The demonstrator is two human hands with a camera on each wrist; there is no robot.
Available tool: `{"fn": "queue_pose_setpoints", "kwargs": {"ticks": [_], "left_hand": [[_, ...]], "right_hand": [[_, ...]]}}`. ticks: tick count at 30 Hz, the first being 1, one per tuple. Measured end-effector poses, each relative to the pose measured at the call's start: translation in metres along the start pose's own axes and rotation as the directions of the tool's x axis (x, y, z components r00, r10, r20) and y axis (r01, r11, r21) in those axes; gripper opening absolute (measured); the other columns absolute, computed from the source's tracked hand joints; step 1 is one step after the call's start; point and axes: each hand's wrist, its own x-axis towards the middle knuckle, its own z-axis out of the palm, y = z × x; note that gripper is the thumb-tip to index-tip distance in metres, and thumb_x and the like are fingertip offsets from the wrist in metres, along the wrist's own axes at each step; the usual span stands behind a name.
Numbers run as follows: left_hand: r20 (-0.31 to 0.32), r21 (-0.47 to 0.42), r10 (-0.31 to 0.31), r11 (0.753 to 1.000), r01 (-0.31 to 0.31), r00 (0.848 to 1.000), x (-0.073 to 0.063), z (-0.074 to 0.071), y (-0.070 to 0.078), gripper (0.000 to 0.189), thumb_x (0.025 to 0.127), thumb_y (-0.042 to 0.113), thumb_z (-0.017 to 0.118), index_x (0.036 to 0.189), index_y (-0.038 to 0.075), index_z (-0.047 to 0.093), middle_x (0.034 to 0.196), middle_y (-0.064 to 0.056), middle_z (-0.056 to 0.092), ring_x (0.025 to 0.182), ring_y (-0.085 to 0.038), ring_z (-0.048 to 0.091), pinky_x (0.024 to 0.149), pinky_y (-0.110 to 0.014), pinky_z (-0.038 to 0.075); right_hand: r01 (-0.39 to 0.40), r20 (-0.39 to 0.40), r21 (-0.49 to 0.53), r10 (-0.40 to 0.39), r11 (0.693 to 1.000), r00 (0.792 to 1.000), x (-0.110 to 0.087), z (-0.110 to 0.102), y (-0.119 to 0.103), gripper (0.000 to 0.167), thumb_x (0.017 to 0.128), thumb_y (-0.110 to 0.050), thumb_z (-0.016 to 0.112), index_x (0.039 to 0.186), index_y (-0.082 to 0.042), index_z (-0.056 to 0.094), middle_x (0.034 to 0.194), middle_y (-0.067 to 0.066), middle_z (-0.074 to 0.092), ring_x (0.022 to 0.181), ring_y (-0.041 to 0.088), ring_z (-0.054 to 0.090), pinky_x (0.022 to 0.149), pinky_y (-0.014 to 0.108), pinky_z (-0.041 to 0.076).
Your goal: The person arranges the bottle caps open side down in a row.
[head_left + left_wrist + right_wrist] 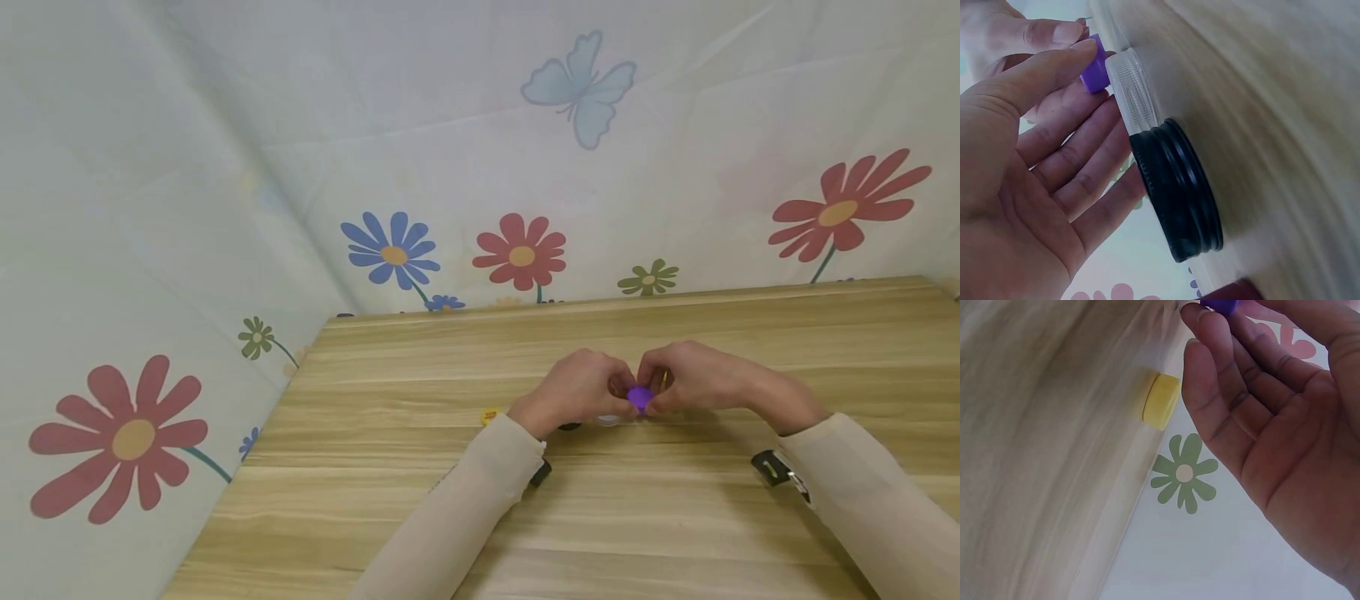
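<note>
A purple bottle cap (641, 399) is pinched between the thumbs and fingertips of both hands, low over the wooden table. My left hand (577, 387) grips its left side; my right hand (693, 379) has its right side. In the left wrist view the thumb lies along the purple cap (1094, 65), while the other fingers extend behind a clear ribbed lid (1134, 94) and a black lid (1179, 190). These two stand side by side on the table. The right wrist view shows only the lower part of the purple cap (1221, 305) at its top edge.
A yellow cap (1162, 402) rests on the table beyond the right hand. Left of the left hand lies a yellow lid with red print (491, 415). A dark red thing (1238, 292) is partly cut off in the left wrist view. Flower-printed cloth (450, 150) hangs behind the table (360, 467).
</note>
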Motion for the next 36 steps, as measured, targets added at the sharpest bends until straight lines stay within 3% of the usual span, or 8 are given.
{"fn": "queue_pose_setpoints", "kwargs": {"ticks": [25,36], "left_hand": [[0.007,0.087,-0.08,0.993,0.079,0.997,0.0033,0.0055,0.0085,0.021,0.091,0.035,0.086,0.108,0.022,0.084,0.088,0.019,0.07,0.082,0.0,0.058,0.071,-0.017,0.046],[0.021,0.02,-0.081,0.997,0.08,0.997,0.0032,0.0026,0.0027,0.028,0.09,0.039,0.087,0.111,0.019,0.083,0.094,0.017,0.074,0.086,0.001,0.06,0.074,-0.016,0.047]], "right_hand": [[0.014,-0.003,-0.035,-0.014,0.999,1.0,-0.0001,0.003,0.0057,0.024,0.081,-0.01,0.09,0.097,-0.008,0.072,0.086,-0.006,0.067,0.079,0.011,0.059,0.068,0.028,0.05],[-0.016,-0.002,-0.047,0.016,0.999,1.0,-0.0026,-0.002,0.002,0.027,0.083,-0.013,0.09,0.103,-0.008,0.073,0.092,-0.005,0.068,0.084,0.014,0.061,0.072,0.031,0.052]]}}
